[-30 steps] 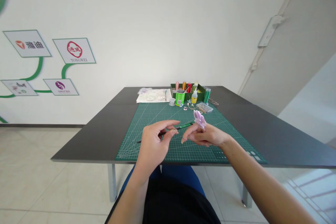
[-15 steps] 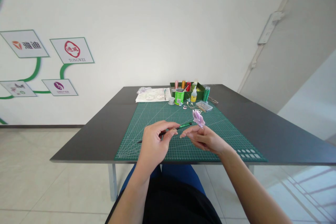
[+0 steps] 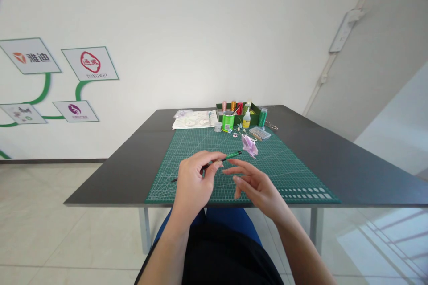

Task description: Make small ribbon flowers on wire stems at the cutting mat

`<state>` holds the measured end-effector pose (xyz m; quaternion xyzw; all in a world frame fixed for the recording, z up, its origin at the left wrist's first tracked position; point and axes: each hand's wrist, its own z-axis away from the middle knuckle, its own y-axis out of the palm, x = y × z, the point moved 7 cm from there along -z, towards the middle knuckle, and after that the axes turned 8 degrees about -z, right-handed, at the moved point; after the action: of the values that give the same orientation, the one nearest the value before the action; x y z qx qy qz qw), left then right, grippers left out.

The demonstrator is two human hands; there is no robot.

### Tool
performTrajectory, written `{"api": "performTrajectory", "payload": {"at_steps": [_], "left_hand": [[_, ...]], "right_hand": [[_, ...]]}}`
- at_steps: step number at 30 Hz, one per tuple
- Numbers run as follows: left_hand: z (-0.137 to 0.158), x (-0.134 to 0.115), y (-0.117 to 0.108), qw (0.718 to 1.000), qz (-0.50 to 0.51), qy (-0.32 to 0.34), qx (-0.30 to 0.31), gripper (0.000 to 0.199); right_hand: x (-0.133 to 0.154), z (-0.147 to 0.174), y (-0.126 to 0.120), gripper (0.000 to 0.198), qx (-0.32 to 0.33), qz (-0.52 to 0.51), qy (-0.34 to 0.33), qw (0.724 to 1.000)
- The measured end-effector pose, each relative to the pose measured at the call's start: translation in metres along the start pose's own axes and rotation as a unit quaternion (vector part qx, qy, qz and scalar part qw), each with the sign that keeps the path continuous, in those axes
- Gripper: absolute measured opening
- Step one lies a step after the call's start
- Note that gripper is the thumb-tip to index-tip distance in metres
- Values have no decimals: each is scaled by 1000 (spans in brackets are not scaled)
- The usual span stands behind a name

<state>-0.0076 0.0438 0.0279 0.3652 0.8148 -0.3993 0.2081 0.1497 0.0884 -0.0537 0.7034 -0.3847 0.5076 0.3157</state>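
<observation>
My left hand (image 3: 197,173) pinches a thin dark stem (image 3: 174,180) between thumb and fingers. Green wrapping (image 3: 233,155) covers its upper part, right of my fingertips. A pale purple flower (image 3: 249,146) sits at that end, seemingly joined to the stem. The stem slants up to the right, held above the green cutting mat (image 3: 187,142). Close beside it, below the flower, my right hand (image 3: 256,187) has its fingers apart, and I see nothing held in it. Any fine thread between the hands is too small to make out.
Along the back are white sheets (image 3: 194,120), a green can (image 3: 228,121), a glue bottle (image 3: 246,120) and a green box (image 3: 256,118) of thread spools. A clear case (image 3: 260,133), small wired flowers (image 3: 239,131) and scissors (image 3: 271,125) lie nearby on the dark table (image 3: 133,156).
My right hand has dropped away from beside the flower, and its fingers have spread. The flower has shifted slightly down and left. My left hand keeps its pinch on the stem.
</observation>
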Motion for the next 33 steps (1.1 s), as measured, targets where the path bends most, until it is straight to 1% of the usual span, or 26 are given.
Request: {"api": "performTrajectory", "payload": {"at_steps": [2,5,7,10,13,18,23,27,33], "left_hand": [[0,-1,-1,1000,-12,2,-4,20],[0,-3,-3,1000,-19,2,-10,21],[0,-3,-3,1000,-15,-1,-13,21],[0,-2,-4,1000,-12,-3,-16,21],[0,0,-5,1000,-11,-4,-19,20],[1,4,-6,1000,-9,-8,-18,19],[1,7,-6,1000,-16,-6,-17,20],[0,10,-4,1000,-25,-8,-12,21],[-1,11,1,999,-36,-8,3,21]], "right_hand": [[3,4,14,56,18,-53,-1,998],[4,6,27,60,31,-105,-2,994],[1,6,32,63,31,-125,3,992],[-4,8,33,62,15,-128,28,991],[-8,12,31,57,-11,-112,43,993],[-9,20,27,47,-37,-69,20,997],[-10,30,28,46,-43,-21,21,999],[-2,39,30,44,-46,49,-7,998],[17,51,31,37,-59,138,-57,987]]}}
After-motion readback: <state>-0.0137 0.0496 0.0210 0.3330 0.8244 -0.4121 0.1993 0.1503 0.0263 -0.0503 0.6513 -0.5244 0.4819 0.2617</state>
